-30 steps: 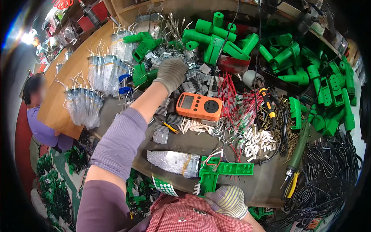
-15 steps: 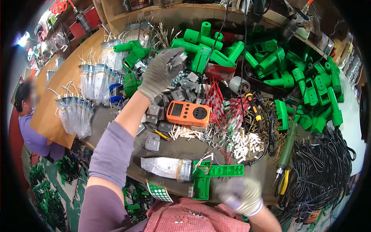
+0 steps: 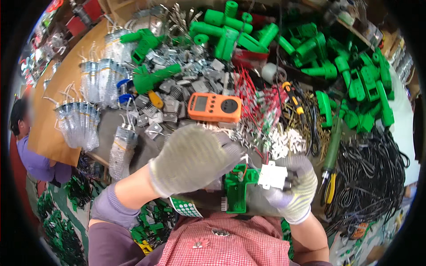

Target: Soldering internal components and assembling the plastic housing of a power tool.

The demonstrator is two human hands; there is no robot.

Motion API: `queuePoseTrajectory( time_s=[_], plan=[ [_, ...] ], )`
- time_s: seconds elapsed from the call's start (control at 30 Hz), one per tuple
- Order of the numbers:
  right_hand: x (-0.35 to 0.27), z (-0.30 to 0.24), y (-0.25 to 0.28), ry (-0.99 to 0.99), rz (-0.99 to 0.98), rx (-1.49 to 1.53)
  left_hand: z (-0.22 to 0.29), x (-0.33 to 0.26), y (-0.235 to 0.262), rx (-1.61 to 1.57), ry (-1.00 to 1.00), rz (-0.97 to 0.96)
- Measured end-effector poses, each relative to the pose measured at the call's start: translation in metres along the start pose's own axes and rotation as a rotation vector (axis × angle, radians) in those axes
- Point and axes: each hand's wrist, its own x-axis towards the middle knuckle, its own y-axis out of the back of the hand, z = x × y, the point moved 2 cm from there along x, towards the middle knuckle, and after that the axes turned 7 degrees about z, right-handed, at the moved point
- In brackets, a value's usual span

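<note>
Head view: the worktop (image 3: 144,151) spreads out beyond and to both sides of the two hands, and its largest load is the heap of green housings (image 3: 364,80), past the right hand and off to its right. Next in size comes the tangle of black cables (image 3: 361,181), to the right of the right hand, then the bubble-wrapped packs (image 3: 79,126), well to the left of the left hand, with wires sticking up from their tops. The hands, both in striped knit gloves, are apart from each other. The left hand (image 3: 195,157) is back up, its fingers pointing toward the right hand; its fingertips are blurred, and I cannot tell whether they hold anything. The right hand (image 3: 295,188) is clamped on a white plate by its right side, thumb and fingers closed on it. Between the hands lies the open green housing (image 3: 236,190), hollow side up, with the plate in front of its arm. An orange meter (image 3: 214,107) lies just beyond the left hand; a green-handled tool (image 3: 332,150) slants to the right of the right hand. Smaller is the white plate (image 3: 272,176) itself, tilted, at the right hand's left side. Smallest are the loose white pieces (image 3: 286,142), piled just beyond the right hand.
</note>
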Motion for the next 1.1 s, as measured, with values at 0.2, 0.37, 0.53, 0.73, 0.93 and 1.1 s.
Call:
queuePoseTrajectory(
  time_s=[0.2, 0.37, 0.53, 0.73, 0.93, 1.1],
  plan=[
    [-0.055, 0.034, 0.07, -0.275, 0.221, 0.227, -0.002, -0.046, -0.008, -0.178, 0.029, 0.095],
    [-0.063, 0.036, 0.075, -0.471, -0.4, 0.053, 0.027, -0.045, 0.001, -0.211, -0.089, -0.041],
    [-0.076, 0.03, 0.054, -0.429, -0.616, 0.255, 0.029, -0.042, 0.004, -0.172, -0.071, -0.211],
    [-0.061, 0.008, 0.041, -0.58, -0.618, 0.046, 0.033, -0.047, 0.006, -0.405, -0.081, -0.182],
    [-0.058, 0.006, 0.033, 0.108, -0.446, -0.914, 0.043, -0.053, -0.016, -0.3, 0.037, -0.469],
    [-0.067, 0.014, 0.041, 0.253, -0.257, -0.803, 0.031, -0.056, -0.029, -0.483, 0.148, -0.252]
  ],
)
